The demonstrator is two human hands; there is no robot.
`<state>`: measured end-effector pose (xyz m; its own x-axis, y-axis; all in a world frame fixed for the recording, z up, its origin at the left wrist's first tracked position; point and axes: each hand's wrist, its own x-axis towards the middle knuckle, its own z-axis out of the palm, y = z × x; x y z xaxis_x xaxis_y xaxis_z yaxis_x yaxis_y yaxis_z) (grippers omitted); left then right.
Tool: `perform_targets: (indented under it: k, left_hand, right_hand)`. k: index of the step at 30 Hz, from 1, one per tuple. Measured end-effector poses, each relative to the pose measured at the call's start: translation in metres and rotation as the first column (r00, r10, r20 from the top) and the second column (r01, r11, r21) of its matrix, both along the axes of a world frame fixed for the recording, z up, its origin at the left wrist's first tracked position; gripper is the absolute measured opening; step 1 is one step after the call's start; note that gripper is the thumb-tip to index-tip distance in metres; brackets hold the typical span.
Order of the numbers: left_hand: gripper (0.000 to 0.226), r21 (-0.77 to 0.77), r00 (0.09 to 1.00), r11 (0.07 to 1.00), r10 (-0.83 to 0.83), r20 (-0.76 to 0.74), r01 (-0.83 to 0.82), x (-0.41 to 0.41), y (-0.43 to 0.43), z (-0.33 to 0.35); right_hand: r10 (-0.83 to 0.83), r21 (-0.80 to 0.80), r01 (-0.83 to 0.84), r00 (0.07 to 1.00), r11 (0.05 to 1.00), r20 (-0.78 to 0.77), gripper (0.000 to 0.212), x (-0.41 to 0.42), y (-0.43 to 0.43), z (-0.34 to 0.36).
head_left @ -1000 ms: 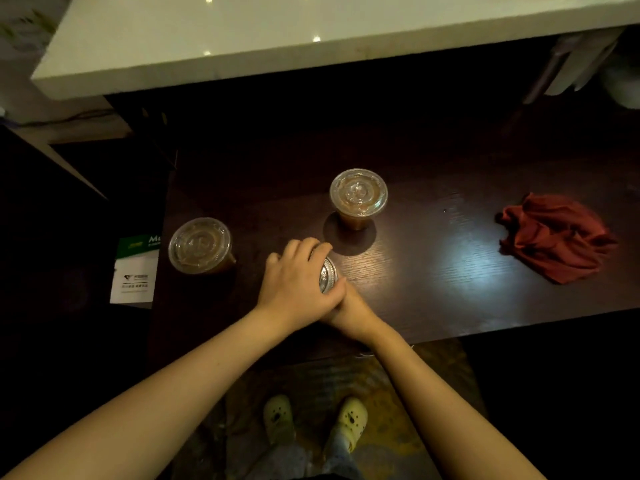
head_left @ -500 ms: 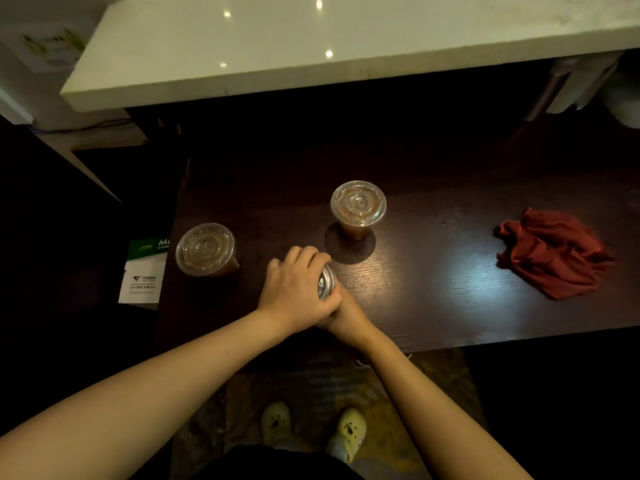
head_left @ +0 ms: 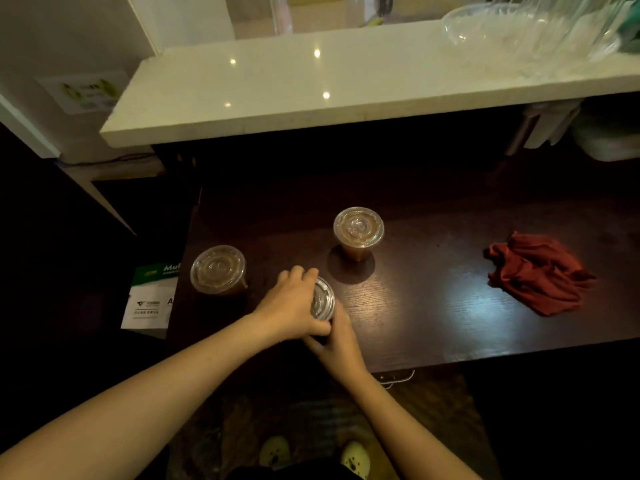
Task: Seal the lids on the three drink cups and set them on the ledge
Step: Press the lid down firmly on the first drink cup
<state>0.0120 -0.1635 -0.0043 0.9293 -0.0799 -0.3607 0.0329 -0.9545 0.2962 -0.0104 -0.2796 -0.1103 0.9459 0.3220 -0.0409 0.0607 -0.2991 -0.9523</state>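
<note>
The left grip (head_left: 291,306) curls over the top of the nearest clear plastic lidded cup (head_left: 323,299), and the right grip (head_left: 337,341) wraps its side. It stands on the dark wooden surface (head_left: 433,306) near two more lidded brown-drink cups, one left (head_left: 218,270), one farther back (head_left: 358,228), below the white stone ledge (head_left: 346,81).

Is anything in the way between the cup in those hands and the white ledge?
Another lidded cup stands on the dark counter just beyond the held cup, slightly right, roughly on that path. The ledge stretch above looks free; clear containers crowd only its right end.
</note>
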Motion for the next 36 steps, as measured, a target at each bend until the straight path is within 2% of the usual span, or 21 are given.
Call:
perform_targets:
  k: [5, 9, 11, 13, 16, 20, 22, 25, 31, 34, 36]
  left_hand:
    - [0.098, -0.020, 0.944, 0.945, -0.327, -0.044, 0.327, 0.007, 0.028, 0.005]
    - [0.094, -0.063, 0.893, 0.893, -0.449, -0.042, 0.446, 0.014, 0.035, 0.006]
    - [0.095, -0.091, 0.877, 0.879, -0.475, -0.070, 0.468, 0.016, 0.038, 0.007]
    - [0.101, -0.083, 0.868, 0.877, -0.481, -0.124, 0.474, 0.017, 0.041, 0.008]
    - [0.105, 0.037, 0.906, 0.916, -0.388, -0.169, 0.399, 0.011, 0.037, 0.005]
    - [0.110, 0.022, 0.995, 0.997, -0.074, -0.061, 0.075, -0.004, 0.019, -0.005]
    - [0.106, 0.031, 0.999, 0.999, -0.017, 0.038, 0.016, -0.008, 0.015, -0.011]
    - [0.099, -0.008, 0.994, 0.999, -0.033, 0.103, 0.034, -0.009, 0.017, -0.013]
    - [0.097, -0.010, 0.982, 0.984, -0.176, 0.063, 0.177, -0.002, 0.023, -0.009]
    - [0.097, -0.026, 0.973, 0.974, -0.224, 0.061, 0.226, 0.000, 0.028, -0.009]
    - [0.101, -0.015, 0.963, 0.963, -0.267, 0.043, 0.267, 0.000, 0.031, -0.009]
  right_hand:
    - [0.221, -0.071, -0.226, 0.973, 0.972, -0.064, 0.086, 0.026, -0.023, 0.004]
    - [0.386, -0.026, -0.395, 0.908, 0.918, -0.163, 0.079, 0.047, -0.022, 0.019]
    - [0.376, -0.030, -0.387, 0.908, 0.921, -0.185, 0.076, 0.048, -0.018, 0.019]
    - [0.319, -0.018, -0.326, 0.932, 0.945, -0.171, 0.075, 0.044, -0.014, 0.015]
    - [0.235, -0.001, -0.236, 0.966, 0.972, -0.104, 0.073, 0.034, -0.006, 0.008]
    - [0.112, 0.015, -0.111, 0.991, 0.994, -0.067, 0.058, 0.019, 0.003, 0.006]
    - [0.065, 0.014, -0.065, 0.997, 0.998, -0.031, 0.053, 0.014, 0.005, 0.007]
    - [0.098, 0.007, -0.098, 0.995, 0.995, -0.011, 0.058, 0.015, 0.001, 0.006]
    - [0.302, -0.067, -0.306, 0.951, 0.950, -0.059, 0.074, 0.043, -0.005, 0.001]
    - [0.282, -0.042, -0.286, 0.956, 0.957, -0.074, 0.073, 0.043, -0.004, 0.004]
    - [0.252, -0.044, -0.253, 0.967, 0.966, -0.030, 0.071, 0.037, -0.001, 0.005]
